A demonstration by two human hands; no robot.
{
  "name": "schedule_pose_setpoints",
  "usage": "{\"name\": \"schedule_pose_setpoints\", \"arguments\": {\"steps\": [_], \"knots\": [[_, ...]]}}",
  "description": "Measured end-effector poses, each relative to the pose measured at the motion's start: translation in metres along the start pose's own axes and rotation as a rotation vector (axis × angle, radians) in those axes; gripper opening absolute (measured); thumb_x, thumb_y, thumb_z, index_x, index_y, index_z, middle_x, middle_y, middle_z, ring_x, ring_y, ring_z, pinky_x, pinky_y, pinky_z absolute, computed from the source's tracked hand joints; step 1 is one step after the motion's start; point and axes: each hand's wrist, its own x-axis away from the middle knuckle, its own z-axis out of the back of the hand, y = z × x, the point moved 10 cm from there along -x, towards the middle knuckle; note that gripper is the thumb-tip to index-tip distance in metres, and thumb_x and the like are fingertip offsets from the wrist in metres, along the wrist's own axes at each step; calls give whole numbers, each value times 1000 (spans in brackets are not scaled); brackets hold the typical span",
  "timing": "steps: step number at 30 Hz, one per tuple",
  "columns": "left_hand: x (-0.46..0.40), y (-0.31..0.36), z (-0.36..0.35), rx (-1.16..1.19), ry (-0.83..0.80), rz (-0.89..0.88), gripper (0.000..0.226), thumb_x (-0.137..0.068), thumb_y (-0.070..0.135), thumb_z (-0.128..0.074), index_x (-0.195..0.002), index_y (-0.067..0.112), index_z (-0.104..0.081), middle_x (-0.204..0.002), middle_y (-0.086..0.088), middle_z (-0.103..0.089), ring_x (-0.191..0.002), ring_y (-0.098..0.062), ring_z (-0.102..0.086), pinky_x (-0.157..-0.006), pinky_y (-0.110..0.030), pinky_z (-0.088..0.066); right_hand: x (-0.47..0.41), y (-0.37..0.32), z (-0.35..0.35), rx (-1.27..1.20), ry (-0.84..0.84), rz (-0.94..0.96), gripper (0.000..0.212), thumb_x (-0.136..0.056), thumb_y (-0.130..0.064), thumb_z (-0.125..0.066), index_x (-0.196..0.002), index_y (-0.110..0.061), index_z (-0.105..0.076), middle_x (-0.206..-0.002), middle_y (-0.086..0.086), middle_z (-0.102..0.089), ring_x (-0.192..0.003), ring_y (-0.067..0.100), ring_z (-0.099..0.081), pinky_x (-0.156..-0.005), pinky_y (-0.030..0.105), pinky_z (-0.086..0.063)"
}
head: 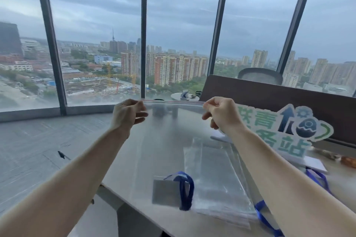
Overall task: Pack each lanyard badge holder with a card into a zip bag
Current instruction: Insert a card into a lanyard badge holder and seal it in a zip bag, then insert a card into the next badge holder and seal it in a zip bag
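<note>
I hold a large clear zip bag [169, 140] up in front of me by its red-lined top edge. My left hand [128, 114] pinches the left corner and my right hand [221, 113] pinches the right corner. Inside the bag, at the bottom, hangs a badge holder with a pale card [165, 191] and a blue lanyard [185, 190]. More clear zip bags [217, 177] lie flat on the table behind. Another blue lanyard [264, 215] shows under my right forearm.
A pale table [173, 223] runs from the centre to the right. A white cut-out sign with green characters [289, 131] stands at the right before a dark partition [269, 92]. A further blue lanyard [317, 179] lies by the sign. Tall windows are ahead.
</note>
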Motion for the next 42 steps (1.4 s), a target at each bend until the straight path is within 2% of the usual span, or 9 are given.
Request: {"name": "schedule_pose_setpoints", "arguments": {"steps": [4, 10, 15, 19, 24, 28, 34, 38, 42], "knots": [[-50, 29, 42, 18, 108, -135, 18, -92, 10, -58, -75, 13, -63, -75, -7, -67, -63, -13, -67, -62, -27, -56, -35, -25, -57, -173, 17, 48, 16, -97, -15, -58, -83, -13, -66, -80, 8, -76, -43, 22, -58, -46, 29, -52], [-62, -13, 98, -6, 140, -112, 13, -90, 12, -61, -80, 15, -69, -79, -6, -70, -73, -17, -68, -73, -31, -57, -23, -4, -122, -212, -95, 85, 19, -96, -15, -59, -77, -18, -65, -80, 4, -74, -43, 20, -57, -43, 25, -45], [-19, -91, 118, -375, 94, -2, 15, -85, 17, -63, -73, 12, -70, -78, -4, -69, -71, -14, -55, -64, -28, -41, 20, 79, -157, -74, -224, -85, 18, -92, -11, -61, -76, -15, -65, -79, 9, -73, -41, 14, -56, -42, 24, -44], [14, -130, 104, -562, -49, 56, 25, -77, 28, -62, -70, 4, -69, -70, -21, -65, -56, -18, -48, -57, -30, -34, 59, 117, -161, 153, -360, -124, 12, -88, -21, -64, -77, -23, -68, -81, 7, -73, -54, 14, -58, -53, 29, -50], [54, -128, 9, -824, -321, -141, 20, -80, 37, -60, -70, 22, -68, -70, 8, -69, -68, -10, -62, -69, -32, -48, 98, 137, -82, 229, -264, -154, 11, -89, -29, -62, -88, -23, -71, -76, -9, -66, -71, 11, -60, -73, 36, -55], [117, -128, -121, -811, -569, -310, 11, -82, 27, -65, -73, 23, -69, -70, 12, -67, -66, -3, -59, -67, -27, -48, 133, 176, 20, 396, -160, -266, 12, -89, -31, -60, -86, -24, -70, -79, -10, -68, -78, 12, -61, -79, 36, -53], [228, -153, -278, -798, -876, -443, 12, -81, 27, -58, -84, 23, -70, -89, 6, -65, -85, -18, -64, -74, -30, -50, 198, 253, 179, 658, 31, -578, 20, -87, -41, -57, -100, -27, -63, -99, -8, -67, -93, 18, -62, -82, 35, -53], [275, -168, -337, -846, -952, -461, 21, -82, 32, -56, -97, 24, -68, -103, 3, -63, -95, -20, -59, -77, -29, -48, 227, 281, 223, 705, 45, -714, 37, -78, -58, -61, -67, -26, -48, -67, -6, -57, -67, 19, -57, -59, 29, -45], [286, -188, -360, -954, -883, -439, 28, -81, 35, -55, -103, 20, -63, -106, 0, -60, -102, -21, -56, -75, -31, -44, 237, 294, 222, 750, 26, -762, 57, -64, -77, -59, -59, -22, -43, -57, -4, -48, -61, 23, -51, -50, 28, -30]]}}
